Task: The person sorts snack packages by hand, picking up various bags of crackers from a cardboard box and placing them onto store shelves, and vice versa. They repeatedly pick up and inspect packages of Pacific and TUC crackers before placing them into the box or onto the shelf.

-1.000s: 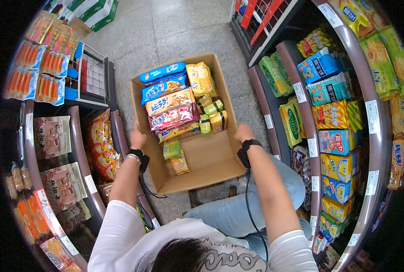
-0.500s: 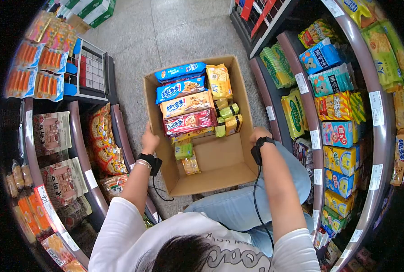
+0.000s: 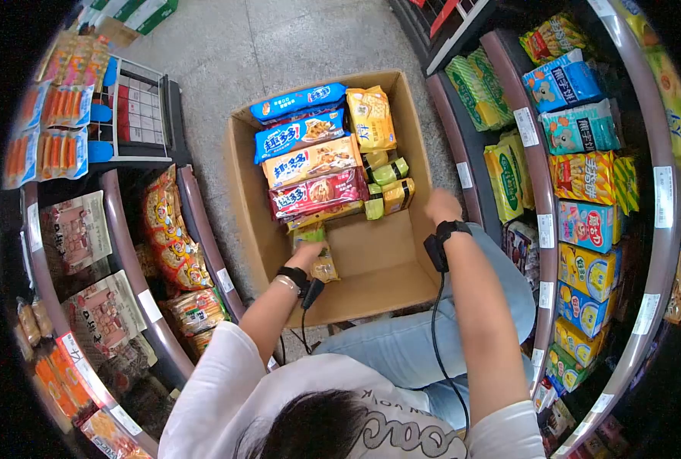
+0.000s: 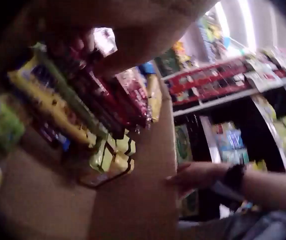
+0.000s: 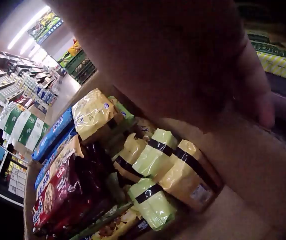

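A cardboard box (image 3: 378,298) stands before the person with snack packs inside. My left hand (image 3: 307,254) reaches into its near left part, right at a small green packet (image 3: 319,234), and its fingertips are hidden; I cannot tell whether they hold it. A small yellow packet (image 3: 324,268) lies beside that hand. My right hand (image 3: 441,206) grips the box's right side wall near the rim, also visible in the left wrist view. Blue, orange and dark red cookie packs (image 3: 317,195) lie in a row along the left, with a yellow bag (image 3: 371,118) at the far right.
Several small green and yellow black-banded packs (image 5: 155,152) sit by the box's right wall. Store shelves with snacks (image 3: 589,199) rise close on the right, and others with bags (image 3: 173,237) on the left. A wire rack (image 3: 138,115) stands far left.
The box first shifted right, then slightly left and away. My left hand let go of the box's left side and moved inside, over the small green packet. My right hand stays at the right side.
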### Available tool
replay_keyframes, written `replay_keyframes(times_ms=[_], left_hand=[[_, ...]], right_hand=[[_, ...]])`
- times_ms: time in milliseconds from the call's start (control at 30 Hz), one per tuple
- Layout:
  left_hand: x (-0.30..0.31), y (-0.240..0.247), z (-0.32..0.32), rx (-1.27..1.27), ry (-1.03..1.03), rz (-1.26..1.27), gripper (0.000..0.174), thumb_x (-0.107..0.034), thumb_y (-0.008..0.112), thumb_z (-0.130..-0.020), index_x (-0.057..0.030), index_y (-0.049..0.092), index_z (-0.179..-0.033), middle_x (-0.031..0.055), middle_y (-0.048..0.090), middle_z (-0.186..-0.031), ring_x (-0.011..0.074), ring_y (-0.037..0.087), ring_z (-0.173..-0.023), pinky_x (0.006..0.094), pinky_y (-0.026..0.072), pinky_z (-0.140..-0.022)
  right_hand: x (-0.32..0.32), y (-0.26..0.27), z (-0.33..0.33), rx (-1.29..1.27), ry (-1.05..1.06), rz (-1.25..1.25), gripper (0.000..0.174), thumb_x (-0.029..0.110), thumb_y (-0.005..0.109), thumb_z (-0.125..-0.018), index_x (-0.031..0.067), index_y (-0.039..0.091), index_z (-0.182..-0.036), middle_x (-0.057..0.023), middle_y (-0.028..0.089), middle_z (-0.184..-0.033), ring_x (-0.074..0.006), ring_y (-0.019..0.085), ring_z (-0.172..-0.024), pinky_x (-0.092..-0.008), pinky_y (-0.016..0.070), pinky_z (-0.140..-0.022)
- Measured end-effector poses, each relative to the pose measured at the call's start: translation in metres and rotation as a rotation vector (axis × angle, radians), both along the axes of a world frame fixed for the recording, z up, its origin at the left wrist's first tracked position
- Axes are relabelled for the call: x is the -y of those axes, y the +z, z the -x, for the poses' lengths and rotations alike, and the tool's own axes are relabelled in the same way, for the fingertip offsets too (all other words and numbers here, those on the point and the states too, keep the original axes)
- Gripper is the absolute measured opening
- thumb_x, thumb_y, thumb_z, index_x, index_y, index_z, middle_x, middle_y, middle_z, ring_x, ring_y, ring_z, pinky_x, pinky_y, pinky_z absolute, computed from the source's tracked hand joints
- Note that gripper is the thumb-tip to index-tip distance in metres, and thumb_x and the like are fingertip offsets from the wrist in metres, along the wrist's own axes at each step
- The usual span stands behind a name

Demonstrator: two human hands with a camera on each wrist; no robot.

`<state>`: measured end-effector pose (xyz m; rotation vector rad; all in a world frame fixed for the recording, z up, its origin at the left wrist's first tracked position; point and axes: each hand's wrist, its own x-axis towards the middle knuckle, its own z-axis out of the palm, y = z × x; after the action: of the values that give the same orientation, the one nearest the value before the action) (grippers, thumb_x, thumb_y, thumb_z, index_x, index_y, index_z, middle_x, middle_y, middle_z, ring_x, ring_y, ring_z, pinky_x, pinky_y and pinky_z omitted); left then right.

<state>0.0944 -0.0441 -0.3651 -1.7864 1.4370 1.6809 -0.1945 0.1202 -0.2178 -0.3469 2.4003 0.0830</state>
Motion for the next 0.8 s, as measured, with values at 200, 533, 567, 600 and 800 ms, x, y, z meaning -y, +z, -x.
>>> replay_keyframes(times_ms=[200, 533, 567, 600, 800], left_hand=[[0.018, -0.028, 0.015, 0.712, -0.665, 0.219, 0.128, -0.077, 0.064, -0.053, 0.0065, 0.016, -0.138, 0.0258, 0.035, -0.133, 0.039, 0.035, -0.123, 0.0455, 0.032, -0.102], [-0.013, -0.048, -0.008, 0.669, -0.573, 0.094, 0.124, -0.067, 0.073, -0.053, -0.0068, 0.01, -0.141, 0.0144, 0.03, -0.139, 0.0302, 0.034, -0.127, 0.0368, 0.0329, -0.103], [-0.016, -0.055, -0.014, 0.633, -0.636, 0.071, 0.125, -0.067, 0.074, -0.053, -0.0071, 0.009, -0.141, 0.015, 0.028, -0.14, 0.0305, 0.033, -0.128, 0.0368, 0.0333, -0.103], [-0.022, -0.049, -0.005, 0.754, -0.845, 0.028, 0.128, -0.067, 0.073, -0.053, -0.0067, 0.005, -0.143, 0.0166, 0.014, -0.147, 0.0331, 0.025, -0.131, 0.036, 0.033, -0.104], [-0.033, -0.079, -0.018, 0.665, -0.63, 0.076, 0.131, -0.07, 0.07, -0.054, -0.0112, -0.003, -0.145, 0.017, 0.0, -0.15, 0.042, 0.004, -0.136, 0.0537, 0.0252, -0.103]], right_hand=[[0.005, 0.007, 0.002, 0.038, -0.014, -0.032, 0.024, 0.011, 0.052, -0.082, 0.0013, 0.067, -0.099, -0.0176, 0.062, -0.109, -0.0326, 0.06, -0.102, -0.0394, 0.0491, -0.085], [0.005, -0.003, 0.004, 0.015, -0.002, -0.05, 0.024, 0.012, 0.052, -0.082, 0.0027, 0.067, -0.098, -0.0176, 0.064, -0.103, -0.0327, 0.062, -0.097, -0.0413, 0.0499, -0.083], [0.006, -0.001, 0.005, 0.028, 0.003, -0.049, 0.024, 0.012, 0.052, -0.082, 0.0025, 0.067, -0.098, -0.0174, 0.064, -0.103, -0.0329, 0.062, -0.097, -0.0413, 0.0499, -0.083], [0.005, -0.003, 0.004, 0.023, -0.005, -0.044, 0.024, 0.012, 0.052, -0.082, 0.0024, 0.067, -0.098, -0.0174, 0.064, -0.103, -0.0328, 0.062, -0.097, -0.0414, 0.0499, -0.083], [0.001, -0.003, 0.002, -0.011, -0.026, -0.025, 0.023, 0.011, 0.052, -0.082, 0.0027, 0.068, -0.097, -0.0171, 0.064, -0.104, -0.0327, 0.062, -0.097, -0.0416, 0.0503, -0.082]])
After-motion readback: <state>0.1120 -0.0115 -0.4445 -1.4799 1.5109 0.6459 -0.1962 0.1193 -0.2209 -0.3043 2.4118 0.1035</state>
